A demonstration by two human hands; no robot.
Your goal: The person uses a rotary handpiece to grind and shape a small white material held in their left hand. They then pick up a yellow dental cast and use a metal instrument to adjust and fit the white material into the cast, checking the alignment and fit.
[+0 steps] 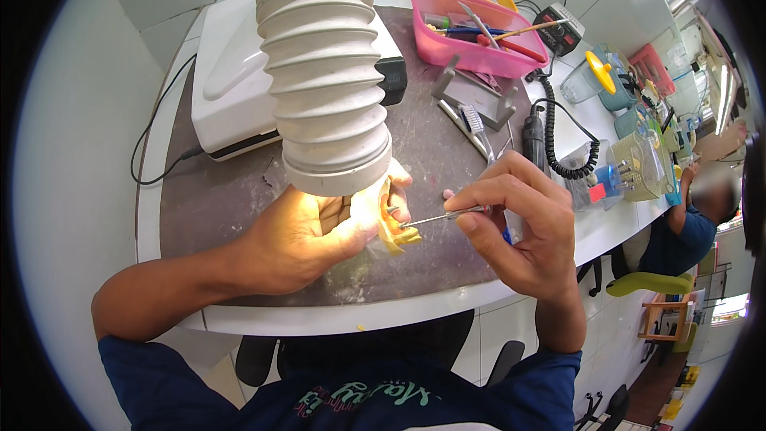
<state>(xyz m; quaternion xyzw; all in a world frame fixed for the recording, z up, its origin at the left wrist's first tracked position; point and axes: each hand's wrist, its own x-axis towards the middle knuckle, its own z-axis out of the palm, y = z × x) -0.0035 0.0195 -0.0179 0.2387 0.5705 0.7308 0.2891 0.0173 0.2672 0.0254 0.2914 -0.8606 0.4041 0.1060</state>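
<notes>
In my left hand (307, 232) is a yellow dental cast (392, 232), held between the thumb and fingers. Bright light washes out part of the cast and my fingertips. My right hand (520, 220) pinches a slim metal dental carver (435, 218) from the right. The carver's tip meets the cast near its right side, though the exact contact is too small to make out. Just above my left hand hangs the mouth of a ribbed white hose (335, 168), which covers some of the fingers.
A white machine (227, 72) stands at the back left. Behind on the right are a pink tub (435, 44) of hand tools, a grey metal stand (479, 96), a brush (472, 118) and a black handpiece (534, 140) with a coiled cord. At far right sits another person (678, 244).
</notes>
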